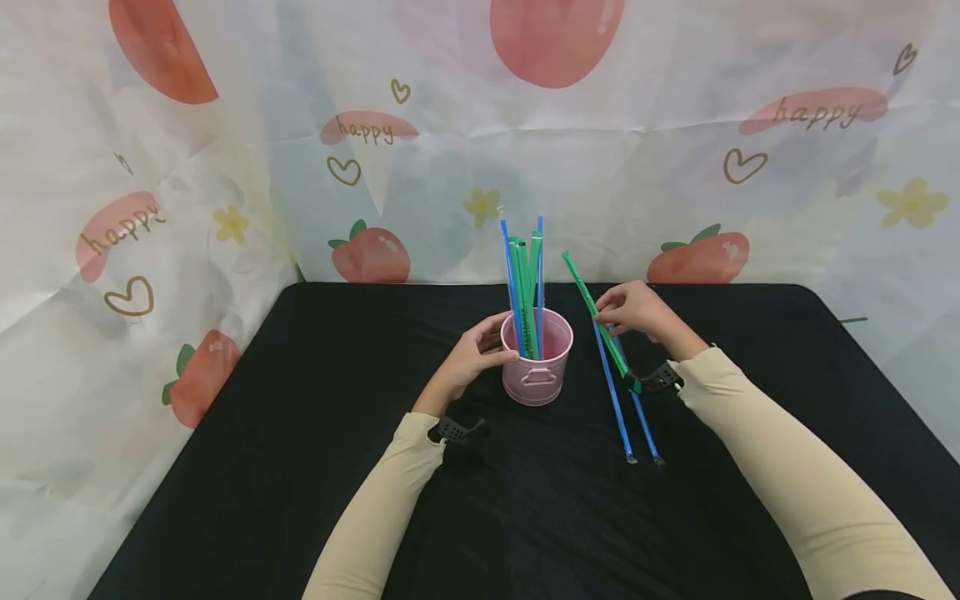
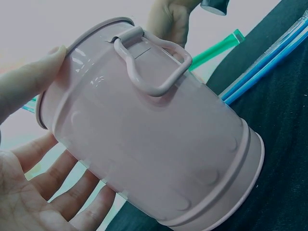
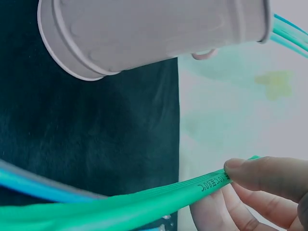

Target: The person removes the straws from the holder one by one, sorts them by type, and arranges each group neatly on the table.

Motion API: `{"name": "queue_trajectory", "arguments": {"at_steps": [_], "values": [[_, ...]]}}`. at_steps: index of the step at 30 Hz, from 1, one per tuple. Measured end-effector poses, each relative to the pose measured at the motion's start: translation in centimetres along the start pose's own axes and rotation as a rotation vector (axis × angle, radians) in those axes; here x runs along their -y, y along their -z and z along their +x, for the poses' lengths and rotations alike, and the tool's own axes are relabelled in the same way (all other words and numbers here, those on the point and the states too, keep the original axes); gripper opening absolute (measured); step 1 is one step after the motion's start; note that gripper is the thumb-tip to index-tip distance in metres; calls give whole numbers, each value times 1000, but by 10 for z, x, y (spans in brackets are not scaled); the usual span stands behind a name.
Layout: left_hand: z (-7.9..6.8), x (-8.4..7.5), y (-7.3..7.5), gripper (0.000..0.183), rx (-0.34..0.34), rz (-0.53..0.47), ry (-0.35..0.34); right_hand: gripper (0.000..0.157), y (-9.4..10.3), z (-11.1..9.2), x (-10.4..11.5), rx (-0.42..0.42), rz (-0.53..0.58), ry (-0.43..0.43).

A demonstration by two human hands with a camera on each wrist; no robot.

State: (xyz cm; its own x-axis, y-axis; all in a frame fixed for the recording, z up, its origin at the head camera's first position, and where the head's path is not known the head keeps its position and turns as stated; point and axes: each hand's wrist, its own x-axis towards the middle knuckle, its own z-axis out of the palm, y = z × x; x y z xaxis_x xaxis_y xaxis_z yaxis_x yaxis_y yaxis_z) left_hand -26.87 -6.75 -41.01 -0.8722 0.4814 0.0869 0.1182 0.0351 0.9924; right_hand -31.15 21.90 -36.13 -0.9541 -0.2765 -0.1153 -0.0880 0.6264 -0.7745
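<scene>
A small pink metal bucket [image 1: 517, 382] stands upright on the black table, several green straws [image 1: 522, 292] and blue straws [image 1: 541, 254] leaning inside it. My left hand [image 1: 474, 357] holds the bucket from its left, thumb at the rim and fingers against the side, as the left wrist view shows. To the right of the bucket, my right hand [image 1: 639, 312] pinches a green wrapped straw [image 3: 144, 202] between thumb and fingers. That straw slants above two blue straws [image 1: 613, 408] lying on the table. Print shows on its wrapper in the right wrist view.
A black cloth covers the table [image 1: 315, 433]. Behind and to the left hangs a pale patterned curtain [image 1: 450, 67] with fruit and hearts. The bucket has a wire-like handle [image 2: 154, 89] folded against its side. Each wrist wears a black strap [image 1: 660, 378].
</scene>
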Motion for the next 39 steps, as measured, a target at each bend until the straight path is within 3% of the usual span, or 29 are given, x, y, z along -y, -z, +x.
{"name": "queue_trajectory", "arguments": {"at_steps": [11, 39], "values": [[0, 5, -1, 61, -16, 26, -35, 27, 19, -22, 0, -33, -54, -11], [0, 6, -1, 61, -17, 19, -43, 32, 54, -71, -36, -42, -120, -53]]}}
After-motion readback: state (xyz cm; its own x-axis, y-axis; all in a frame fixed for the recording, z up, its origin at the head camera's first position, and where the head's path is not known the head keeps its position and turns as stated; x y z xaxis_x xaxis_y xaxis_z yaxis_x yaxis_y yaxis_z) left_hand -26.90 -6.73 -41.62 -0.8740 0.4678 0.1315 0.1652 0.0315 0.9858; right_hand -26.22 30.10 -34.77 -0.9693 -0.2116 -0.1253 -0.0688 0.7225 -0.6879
